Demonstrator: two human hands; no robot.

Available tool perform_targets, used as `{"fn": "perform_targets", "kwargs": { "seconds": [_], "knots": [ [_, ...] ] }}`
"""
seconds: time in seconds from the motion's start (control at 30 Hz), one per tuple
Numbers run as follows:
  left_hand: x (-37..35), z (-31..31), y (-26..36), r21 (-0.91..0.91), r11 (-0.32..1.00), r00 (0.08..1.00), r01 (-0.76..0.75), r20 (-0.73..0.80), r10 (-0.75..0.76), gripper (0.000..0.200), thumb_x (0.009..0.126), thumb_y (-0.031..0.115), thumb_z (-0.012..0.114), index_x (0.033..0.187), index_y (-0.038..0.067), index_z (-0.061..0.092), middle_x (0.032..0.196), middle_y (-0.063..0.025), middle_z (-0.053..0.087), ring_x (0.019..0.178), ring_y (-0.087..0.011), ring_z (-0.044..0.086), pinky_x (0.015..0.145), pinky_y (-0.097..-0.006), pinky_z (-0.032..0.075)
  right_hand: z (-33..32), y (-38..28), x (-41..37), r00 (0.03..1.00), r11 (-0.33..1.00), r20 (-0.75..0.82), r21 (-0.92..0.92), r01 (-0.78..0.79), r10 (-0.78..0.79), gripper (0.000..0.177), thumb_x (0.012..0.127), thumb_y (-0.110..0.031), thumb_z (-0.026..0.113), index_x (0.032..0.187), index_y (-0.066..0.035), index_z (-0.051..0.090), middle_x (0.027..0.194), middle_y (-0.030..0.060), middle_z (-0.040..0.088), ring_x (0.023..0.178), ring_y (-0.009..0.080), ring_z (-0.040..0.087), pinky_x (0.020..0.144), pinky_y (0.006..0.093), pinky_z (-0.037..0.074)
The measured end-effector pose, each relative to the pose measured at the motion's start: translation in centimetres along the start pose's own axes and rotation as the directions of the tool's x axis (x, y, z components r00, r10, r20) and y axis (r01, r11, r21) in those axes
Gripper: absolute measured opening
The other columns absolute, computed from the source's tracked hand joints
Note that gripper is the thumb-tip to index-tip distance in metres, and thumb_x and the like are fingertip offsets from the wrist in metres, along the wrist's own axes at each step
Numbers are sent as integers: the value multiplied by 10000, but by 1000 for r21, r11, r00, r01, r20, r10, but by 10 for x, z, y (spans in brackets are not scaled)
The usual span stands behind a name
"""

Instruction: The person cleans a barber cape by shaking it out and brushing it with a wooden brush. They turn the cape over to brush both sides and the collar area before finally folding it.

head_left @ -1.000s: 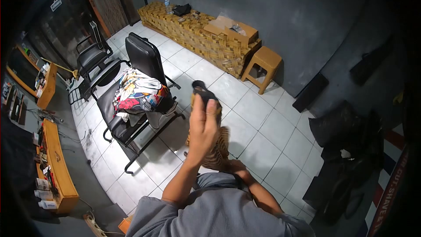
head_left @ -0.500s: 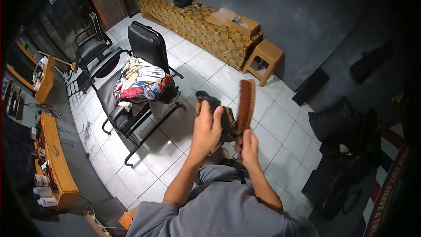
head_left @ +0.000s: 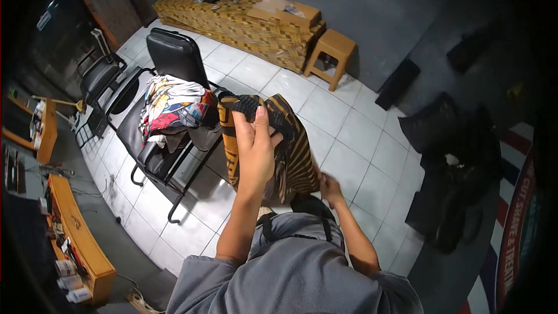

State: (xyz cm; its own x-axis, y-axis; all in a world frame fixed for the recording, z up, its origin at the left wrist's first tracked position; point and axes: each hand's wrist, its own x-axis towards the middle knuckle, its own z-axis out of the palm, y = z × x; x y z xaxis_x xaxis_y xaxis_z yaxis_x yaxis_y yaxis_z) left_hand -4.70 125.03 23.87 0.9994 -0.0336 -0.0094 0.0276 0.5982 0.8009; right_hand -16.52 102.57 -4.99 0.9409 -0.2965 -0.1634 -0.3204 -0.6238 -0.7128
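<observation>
A black-and-yellow striped cloth (head_left: 296,157) hangs open in front of me, its upper part gathered in my left hand (head_left: 254,148). That hand is closed on the cloth, thumb uppermost. Beside the cloth's lower right edge, my right hand (head_left: 331,191) is closed around the handle of a brush. The brush is mostly hidden by the cloth; only a brownish sliver shows above the fingers. Left of the cloth, a black padded chair (head_left: 177,55) carries a heap of colourful printed fabric (head_left: 174,102).
A woven-covered bench (head_left: 232,35) runs along the back wall, with a cardboard box (head_left: 302,16) on top. A brown stool (head_left: 332,52) stands at its right end. Wooden shelves (head_left: 81,227) with bottles and tools line the left. Dark bags (head_left: 430,125) lie at right.
The striped cloth, bunched before, has dropped open and spread. My right hand has moved down with the brush, which is now mostly behind the cloth. The view has shifted slightly right.
</observation>
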Motion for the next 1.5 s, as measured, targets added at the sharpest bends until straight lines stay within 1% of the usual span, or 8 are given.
{"fn": "perform_targets", "kwargs": {
  "seconds": [0.17, 0.37, 0.5, 0.57, 0.7, 0.97, 1.23, 1.5],
  "knots": [
    [-23, 11, -36, -94, 995, 999, 45, 17, -44, 218, 969, 198, 460, 1138, 156, 328, 947, -23, 490, 778, -94, 508, 711, -310, 489, -79, -176, -28, 992, 461, -81, 887, 29, 93, 225, 979, -292, 427, 971, -76, 487, 625, -30, 427, 486, 41, 390, 409, 209, 315],
    [-34, 45, -56, -121, 992, 1000, 20, 6, -20, 191, 982, 179, 420, 1115, 152, 286, 1078, -82, 478, 994, -190, 542, 824, -393, 491, -16, -145, -27, 996, 678, 58, 735, 0, -62, 282, 956, -289, 475, 850, -34, 534, 572, 1, 442, 488, 69, 436, 443, 234, 369],
    [-34, 59, -48, -162, 986, 1000, -23, 12, 25, 121, 977, 174, 429, 1021, 140, 321, 986, -45, 499, 902, -166, 584, 752, -356, 515, 33, 40, -13, 947, 998, 320, -53, 38, -19, 408, 913, -369, 501, 905, 14, 642, 693, 177, 634, 628, 274, 640, 563, 374, 473],
    [-32, 58, -60, -99, 995, 1000, -3, 25, 6, 141, 973, 179, 440, 1061, 141, 336, 960, -31, 501, 828, -126, 575, 700, -332, 519, 2, 68, -22, 934, 990, 327, -67, -127, 142, 451, 912, -411, 476, 965, 5, 645, 781, 241, 638, 757, 379, 637, 681, 423, 478],
    [-46, 81, -81, -3, 999, 999, 48, 24, -48, 159, 953, 155, 487, 1065, 134, 375, 866, 12, 514, 685, -64, 532, 614, -265, 508, -80, 38, -20, 908, 808, 80, 429, -403, 411, 474, 922, -431, 480, 992, 29, 569, 516, 44, 496, 425, 137, 483, 429, 289, 393],
    [-98, 91, -211, 456, 874, 951, 168, 160, -266, 212, 895, 97, 591, 1057, 64, 459, 793, 32, 528, 631, -10, 480, 468, -168, 372, -183, -21, -27, 961, 822, -66, 504, 264, -268, 476, 713, -184, 774, 1087, 10, 552, 930, 93, 644, 834, 143, 600, 757, 297, 476],
    [-108, 76, -245, 494, 858, 960, 141, 143, -241, 199, 942, 165, 521, 1075, 21, 557, 866, 11, 576, 776, -58, 522, 687, -200, 417, -256, 63, -33, 909, 914, 348, 398, 76, -227, 493, 718, -215, 769, 1083, 34, 551, 891, 157, 646, 799, 205, 616, 761, 329, 480],
    [-114, 5, -235, 994, -54, 946, -99, 77, -314, 491, 592, 0, 681, 1068, 82, 600, 705, -137, 561, 674, -285, 597, 595, -373, 457, -313, 142, -53, 777, 975, 619, 221, -34, -113, 484, 672, -122, 748, 1078, 32, 537, 977, 168, 647, 880, 262, 633, 794, 329, 481]
  ]
}}
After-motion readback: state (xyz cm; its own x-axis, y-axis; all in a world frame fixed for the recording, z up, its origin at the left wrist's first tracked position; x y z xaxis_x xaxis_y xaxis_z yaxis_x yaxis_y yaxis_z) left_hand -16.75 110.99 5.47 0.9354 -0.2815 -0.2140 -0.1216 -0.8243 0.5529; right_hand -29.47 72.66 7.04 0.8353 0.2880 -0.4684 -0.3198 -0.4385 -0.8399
